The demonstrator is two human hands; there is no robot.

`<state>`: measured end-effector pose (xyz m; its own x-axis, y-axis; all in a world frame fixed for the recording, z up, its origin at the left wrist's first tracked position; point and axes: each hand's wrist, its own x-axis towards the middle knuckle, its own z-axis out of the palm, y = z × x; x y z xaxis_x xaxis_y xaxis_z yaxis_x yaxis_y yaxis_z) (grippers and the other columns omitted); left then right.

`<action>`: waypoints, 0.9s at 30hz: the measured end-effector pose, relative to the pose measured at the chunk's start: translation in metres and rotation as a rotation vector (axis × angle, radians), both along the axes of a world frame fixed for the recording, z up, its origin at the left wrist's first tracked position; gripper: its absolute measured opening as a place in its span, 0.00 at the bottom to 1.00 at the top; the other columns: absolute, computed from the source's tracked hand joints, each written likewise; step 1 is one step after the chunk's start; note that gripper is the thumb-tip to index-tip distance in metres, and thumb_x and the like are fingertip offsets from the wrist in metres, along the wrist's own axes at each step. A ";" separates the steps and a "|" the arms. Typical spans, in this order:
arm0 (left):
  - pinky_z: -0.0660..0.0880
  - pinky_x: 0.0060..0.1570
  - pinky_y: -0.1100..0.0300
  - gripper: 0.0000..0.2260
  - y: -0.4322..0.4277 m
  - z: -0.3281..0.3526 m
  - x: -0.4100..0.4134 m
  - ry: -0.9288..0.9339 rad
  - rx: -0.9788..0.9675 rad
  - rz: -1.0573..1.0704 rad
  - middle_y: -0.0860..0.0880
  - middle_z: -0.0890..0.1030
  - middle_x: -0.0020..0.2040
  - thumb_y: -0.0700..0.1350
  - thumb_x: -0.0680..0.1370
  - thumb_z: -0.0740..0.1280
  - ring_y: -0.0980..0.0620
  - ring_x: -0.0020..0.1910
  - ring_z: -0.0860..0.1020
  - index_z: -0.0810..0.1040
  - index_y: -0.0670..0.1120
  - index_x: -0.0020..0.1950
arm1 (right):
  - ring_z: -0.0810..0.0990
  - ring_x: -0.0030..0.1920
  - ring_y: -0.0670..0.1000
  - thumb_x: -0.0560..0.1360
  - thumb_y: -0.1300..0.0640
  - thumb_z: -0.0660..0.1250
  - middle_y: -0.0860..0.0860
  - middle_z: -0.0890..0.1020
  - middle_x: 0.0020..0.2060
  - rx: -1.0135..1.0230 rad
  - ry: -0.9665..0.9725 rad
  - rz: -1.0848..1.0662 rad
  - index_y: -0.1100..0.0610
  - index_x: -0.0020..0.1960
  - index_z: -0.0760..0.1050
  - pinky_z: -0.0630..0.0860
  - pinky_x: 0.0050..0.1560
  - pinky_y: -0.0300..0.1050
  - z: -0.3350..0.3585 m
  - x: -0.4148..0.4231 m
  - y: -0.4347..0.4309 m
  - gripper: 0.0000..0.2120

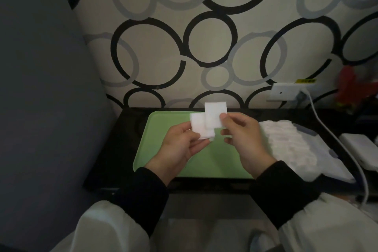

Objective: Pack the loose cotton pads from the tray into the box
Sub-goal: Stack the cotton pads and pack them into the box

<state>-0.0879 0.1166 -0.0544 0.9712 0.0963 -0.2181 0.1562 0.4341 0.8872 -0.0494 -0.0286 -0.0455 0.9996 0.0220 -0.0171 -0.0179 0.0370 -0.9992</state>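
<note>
Both hands are raised over the green tray (155, 149), which lies on a black table (110, 172) set against wallpaper printed with black and grey rings (151, 51). The left hand (180, 147) pinches a small stack of square cotton pads (199, 129) between thumb and curled fingers. The right hand (243, 139) pinches a single cotton pad (214, 113) near its lower right corner, thumb in front, and holds it upright so that it overlaps the upper right of the stack. The hands and pads hide the middle and the far right part of the tray. Just right of the tray, partly behind the right wrist, a long row of cotton pads (286, 141) packed on edge lies in a pale opened box (335, 170) whose flattened sides spread toward the near right. A white cable (315, 109) leaves a white wall plate (284, 92) and runs down across the right end of the table, close beside the box. A flat white device (358, 149) sits at the right edge beyond it. A red object (347, 86) in the far right corner is too blurred to identify. A plain dark grey panel (41, 88) fills the left side. Black cuffs (147, 192) show under white sleeves at both wrists.
</note>
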 end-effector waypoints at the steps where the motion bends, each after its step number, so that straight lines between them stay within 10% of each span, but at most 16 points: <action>1: 0.82 0.44 0.61 0.17 0.002 -0.001 0.000 0.000 -0.002 0.012 0.37 0.83 0.57 0.27 0.79 0.57 0.45 0.50 0.85 0.75 0.37 0.65 | 0.78 0.36 0.47 0.78 0.56 0.69 0.49 0.83 0.39 0.008 -0.018 -0.014 0.54 0.48 0.82 0.75 0.38 0.43 0.002 0.000 0.000 0.04; 27: 0.80 0.54 0.57 0.09 -0.039 -0.002 0.004 -0.073 -0.029 -0.058 0.40 0.85 0.52 0.37 0.81 0.64 0.46 0.54 0.84 0.79 0.35 0.57 | 0.81 0.37 0.47 0.71 0.54 0.74 0.48 0.81 0.35 -0.344 -0.101 -0.110 0.53 0.46 0.76 0.77 0.41 0.43 -0.012 -0.003 -0.012 0.08</action>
<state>-0.0843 0.0775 -0.0562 0.9883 0.0340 -0.1487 0.1175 0.4516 0.8844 -0.0525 -0.0409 -0.0577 0.9927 -0.0759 0.0937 0.0664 -0.3044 -0.9502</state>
